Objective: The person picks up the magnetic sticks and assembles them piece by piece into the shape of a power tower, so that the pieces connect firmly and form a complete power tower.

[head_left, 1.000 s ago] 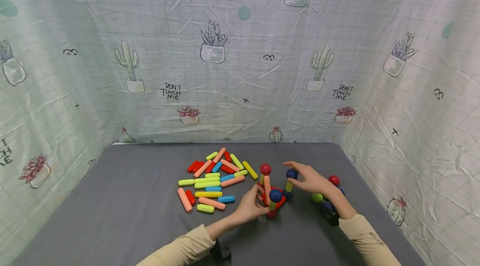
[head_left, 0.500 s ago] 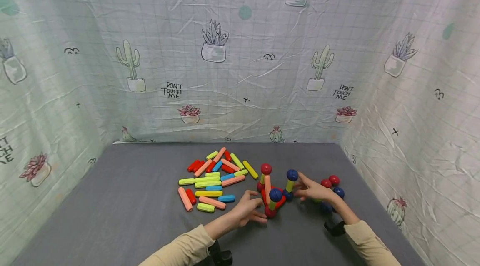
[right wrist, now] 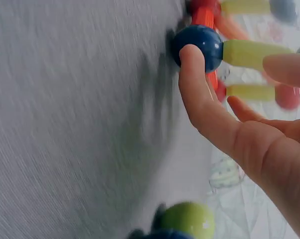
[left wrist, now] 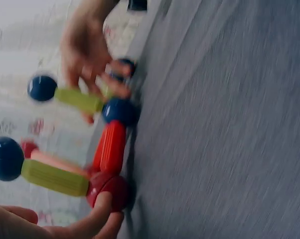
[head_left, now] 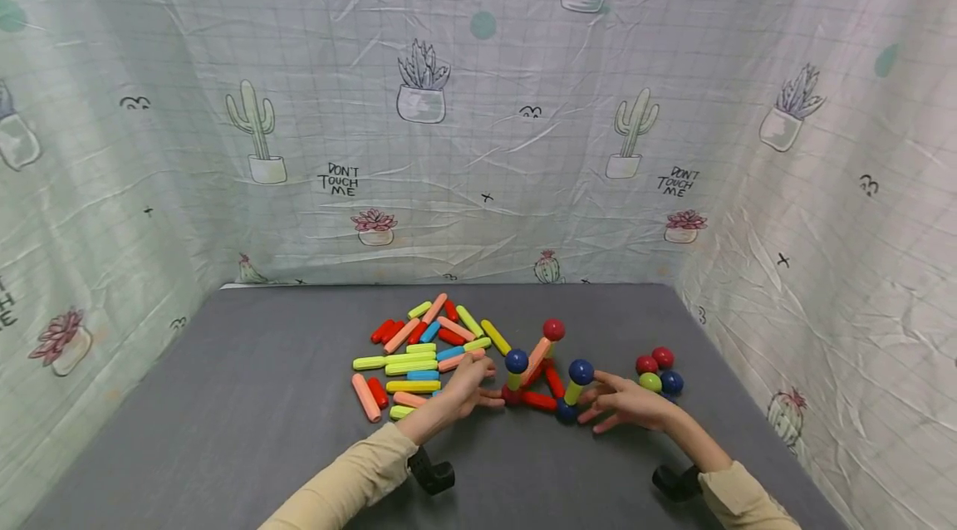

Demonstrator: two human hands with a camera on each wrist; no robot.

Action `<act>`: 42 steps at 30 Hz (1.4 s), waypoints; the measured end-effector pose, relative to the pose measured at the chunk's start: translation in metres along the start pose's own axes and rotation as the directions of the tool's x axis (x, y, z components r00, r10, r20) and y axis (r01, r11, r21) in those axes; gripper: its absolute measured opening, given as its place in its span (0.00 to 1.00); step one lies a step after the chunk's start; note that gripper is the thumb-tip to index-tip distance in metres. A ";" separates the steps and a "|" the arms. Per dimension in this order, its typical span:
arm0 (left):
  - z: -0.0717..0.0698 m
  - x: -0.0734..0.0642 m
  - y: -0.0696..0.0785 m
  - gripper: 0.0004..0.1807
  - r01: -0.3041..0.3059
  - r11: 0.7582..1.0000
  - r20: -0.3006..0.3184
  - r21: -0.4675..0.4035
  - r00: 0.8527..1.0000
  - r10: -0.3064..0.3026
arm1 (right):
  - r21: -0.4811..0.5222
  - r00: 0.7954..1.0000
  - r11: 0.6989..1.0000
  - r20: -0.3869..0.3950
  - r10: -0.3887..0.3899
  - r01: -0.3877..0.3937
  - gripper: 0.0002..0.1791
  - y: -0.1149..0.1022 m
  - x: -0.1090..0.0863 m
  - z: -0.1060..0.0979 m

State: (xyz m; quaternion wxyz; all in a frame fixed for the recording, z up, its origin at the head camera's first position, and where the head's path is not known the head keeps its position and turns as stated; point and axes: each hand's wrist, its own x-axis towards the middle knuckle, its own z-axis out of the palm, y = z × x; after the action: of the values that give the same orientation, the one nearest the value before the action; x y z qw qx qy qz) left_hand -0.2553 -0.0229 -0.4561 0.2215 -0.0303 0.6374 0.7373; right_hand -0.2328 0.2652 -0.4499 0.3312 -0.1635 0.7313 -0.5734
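A toy frame of building sticks and balls stands on the table, with a triangle of red sticks (head_left: pixel 538 401) as its base. Yellow-green sticks (left wrist: pixel 55 178) rise from its corner balls, topped by two blue balls and one red ball (head_left: pixel 553 330). A salmon stick (head_left: pixel 536 357) slants up toward that red ball. My left hand (head_left: pixel 462 390) touches the red base ball (left wrist: pixel 110 189) at the left corner with its fingertips. On the other side, my right hand (head_left: pixel 628 404) has a fingertip against the blue base ball (right wrist: pixel 197 45), its other fingers spread beside the upright stick.
Left of the frame lie several loose sticks in yellow, red, blue and salmon, among them a yellow stick (head_left: pixel 414 386). Loose balls, including a green ball (head_left: pixel 650 382), sit at the right. A printed cloth (head_left: pixel 478 156) hangs around the grey table (head_left: pixel 224 414).
The frame has turned clockwise as seen from above: its front corner swung left, its right corner came nearer. My left hand moved slightly left with it; my right hand came down to the base ball.
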 end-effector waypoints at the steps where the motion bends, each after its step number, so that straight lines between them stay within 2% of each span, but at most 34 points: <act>1: -0.004 0.003 0.002 0.26 0.000 1.000 0.009 0.002 1.000 0.000 | 0.001 1.000 1.000 0.014 0.000 0.000 0.41 0.000 0.000 0.002; 3: -0.011 0.008 0.005 0.26 -0.019 0.999 0.031 0.048 0.999 0.018 | -0.019 1.000 1.000 0.020 0.001 -0.001 0.40 -0.002 0.000 0.006; 5: -0.018 0.012 0.010 0.24 -0.083 0.985 0.055 0.153 0.996 0.075 | -0.084 1.000 0.996 -0.009 -0.021 0.020 0.36 -0.006 -0.001 0.008; 6: -0.021 0.014 0.012 0.22 -0.141 0.960 0.072 0.241 0.989 0.127 | -0.115 0.999 0.993 -0.031 -0.039 0.035 0.34 -0.009 -0.001 0.008; 7: -0.025 0.015 0.015 0.20 -0.210 0.917 0.092 0.339 0.977 0.190 | -0.144 0.997 0.988 -0.057 -0.061 0.052 0.32 -0.012 -0.001 0.008; 8: -0.028 0.017 0.017 0.18 -0.286 0.842 0.121 0.457 0.958 0.260 | -0.172 0.993 0.983 -0.085 -0.085 0.069 0.30 -0.015 -0.002 0.008; 9: -0.032 0.018 0.019 0.16 -0.347 0.743 0.153 0.572 0.935 0.319 | -0.201 0.987 0.975 -0.114 -0.114 0.089 0.28 -0.019 -0.003 0.008; 10: -0.035 0.019 0.021 0.14 -0.387 0.637 0.183 0.667 0.913 0.364 | -0.232 0.979 0.966 -0.138 -0.148 0.113 0.26 -0.022 -0.004 0.008; 12: -0.042 0.021 0.021 0.08 -0.421 0.390 0.251 0.819 0.874 0.416 | -0.265 0.963 0.952 -0.181 -0.201 0.149 0.24 -0.030 -0.006 0.008; 14: -0.048 0.023 0.020 0.05 -0.413 0.183 0.310 0.892 0.854 0.418 | -0.294 0.943 0.937 -0.213 -0.257 0.189 0.23 -0.037 -0.008 0.009; 15: -0.051 0.023 0.019 0.04 -0.404 0.109 0.330 0.908 0.853 0.405 | -0.309 0.931 0.928 -0.228 -0.284 0.208 0.22 -0.040 -0.009 0.010; 17: -0.055 0.023 0.015 0.04 -0.386 -0.021 0.364 0.922 0.846 0.390 | -0.330 0.908 0.913 -0.256 -0.332 0.241 0.20 -0.045 -0.010 0.012; 18: -0.056 0.022 0.014 0.05 -0.379 -0.078 0.379 0.922 0.840 0.389 | -0.340 0.894 0.903 -0.266 -0.361 0.264 0.20 -0.046 -0.010 0.013; 20: -0.056 0.022 0.010 0.08 -0.362 -0.170 0.400 0.916 0.833 0.383 | -0.377 0.866 0.875 -0.274 -0.419 0.304 0.19 -0.049 -0.010 0.016; 22: -0.056 0.022 0.007 0.10 -0.340 -0.239 0.410 0.909 0.829 0.381 | -0.437 0.835 0.834 -0.270 -0.479 0.337 0.18 -0.050 -0.009 0.019; 25: -0.055 0.021 0.003 0.15 -0.294 -0.333 0.415 0.896 0.820 0.393 | -0.543 0.787 0.756 -0.255 -0.562 0.364 0.17 -0.051 -0.006 0.025; 27: -0.053 0.020 0.002 0.15 -0.260 -0.394 0.418 0.882 0.818 0.396 | -0.593 0.765 0.720 -0.255 -0.592 0.359 0.16 -0.051 -0.004 0.028; 29: -0.053 0.020 0.003 0.17 -0.230 -0.458 0.427 0.859 0.815 0.391 | -0.621 0.753 0.702 -0.261 -0.604 0.348 0.16 -0.053 -0.001 0.030; 30: -0.053 0.020 0.003 0.17 -0.223 -0.478 0.431 0.850 0.815 0.387 | -0.628 0.752 0.699 -0.265 -0.604 0.341 0.16 -0.053 0.000 0.031; 31: -0.054 0.020 0.004 0.15 -0.223 -0.489 0.436 0.843 0.816 0.380 | -0.632 0.753 0.699 -0.268 -0.601 0.333 0.16 -0.053 0.000 0.031; 32: -0.054 0.020 0.004 0.14 -0.233 -0.479 0.436 0.846 0.819 0.373 | -0.638 0.753 0.697 -0.269 -0.601 0.328 0.16 -0.053 0.001 0.031; 33: -0.056 0.020 0.005 0.14 -0.249 -0.454 0.433 0.856 0.824 0.366 | -0.642 0.754 0.695 -0.271 -0.599 0.322 0.16 -0.053 0.002 0.031; 34: -0.057 0.021 0.007 0.14 -0.279 -0.400 0.431 0.873 0.825 0.365 | -0.646 0.753 0.694 -0.273 -0.598 0.317 0.16 -0.053 0.003 0.031; 35: -0.059 0.022 0.008 0.14 -0.316 -0.326 0.427 0.891 0.828 0.365 | -0.649 0.753 0.693 -0.275 -0.598 0.313 0.17 -0.053 0.003 0.031; 36: -0.060 0.022 0.010 0.14 -0.349 -0.267 0.429 0.898 0.826 0.364 | -0.651 0.754 0.693 -0.276 -0.596 0.309 0.17 -0.053 0.004 0.031; 37: -0.062 0.022 0.012 0.14 -0.383 -0.194 0.429 0.903 0.822 0.374 | -0.653 0.754 0.693 -0.278 -0.594 0.305 0.17 -0.053 0.004 0.031; 38: -0.063 0.023 0.014 0.13 -0.416 -0.128 0.431 0.900 0.811 0.396 | -0.655 0.755 0.693 -0.280 -0.593 0.302 0.17 -0.053 0.005 0.031; 39: -0.064 0.023 0.016 0.13 -0.445 -0.091 0.438 0.891 0.787 0.435 | -0.655 0.756 0.694 -0.283 -0.591 0.297 0.17 -0.053 0.005 0.031; 40: -0.063 0.023 0.019 0.11 -0.471 -0.072 0.445 0.879 0.756 0.479 | -0.659 0.755 0.692 -0.283 -0.592 0.296 0.17 -0.053 0.005 0.031; 41: -0.062 0.022 0.023 0.09 -0.497 -0.066 0.453 0.865 0.718 0.529 | -0.662 0.755 0.691 -0.283 -0.591 0.292 0.17 -0.053 0.005 0.032; 42: -0.059 0.021 0.026 0.08 -0.512 -0.079 0.457 0.856 0.675 0.580 | -0.665 0.755 0.688 -0.282 -0.592 0.290 0.18 -0.054 0.005 0.032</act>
State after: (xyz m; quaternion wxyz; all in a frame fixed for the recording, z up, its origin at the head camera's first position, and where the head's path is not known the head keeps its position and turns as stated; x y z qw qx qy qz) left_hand -0.2978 -0.0757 -0.4498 -0.1456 0.3517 0.9036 0.1964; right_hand -0.2227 0.2228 -0.4043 -0.0795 -0.2875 0.8638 -0.4061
